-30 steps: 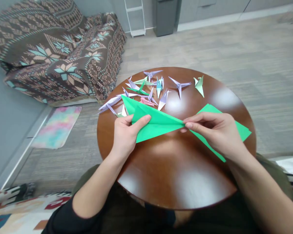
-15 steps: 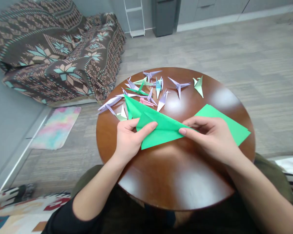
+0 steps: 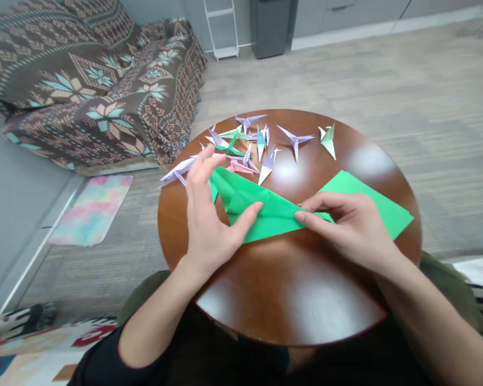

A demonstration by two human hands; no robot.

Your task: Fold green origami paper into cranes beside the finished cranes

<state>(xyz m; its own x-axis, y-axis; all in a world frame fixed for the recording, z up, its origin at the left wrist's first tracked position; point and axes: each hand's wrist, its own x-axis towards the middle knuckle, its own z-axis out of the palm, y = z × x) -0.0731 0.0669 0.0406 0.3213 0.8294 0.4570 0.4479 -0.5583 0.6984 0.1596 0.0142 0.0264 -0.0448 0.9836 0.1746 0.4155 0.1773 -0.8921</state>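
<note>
My right hand (image 3: pixel 344 222) pinches the right end of a partly folded sheet of green origami paper (image 3: pixel 268 217) between thumb and fingers. At its left end my left hand (image 3: pixel 213 220) holds it, thumb pressed on the near face and fingers stretched up around the upper left corner. The paper is held over the near middle of the table, creased, with a long slanting upper edge. Behind my right hand lie flat green sheets (image 3: pixel 390 212), partly covered by it. Another bit of green paper (image 3: pixel 214 190) peeks out beside my left fingers.
Several folded paper cranes in purple, green, blue and pink lie at the back left of the round brown table (image 3: pixel 298 316). A purple crane (image 3: pixel 295 142) and a light green crane (image 3: pixel 327 141) lie farther right. A covered sofa (image 3: pixel 104 102) stands beyond, left.
My left fingers have moved up from behind the paper to its upper left corner, and the pointed left flap has been bent inward. My right hand keeps its pinch.
</note>
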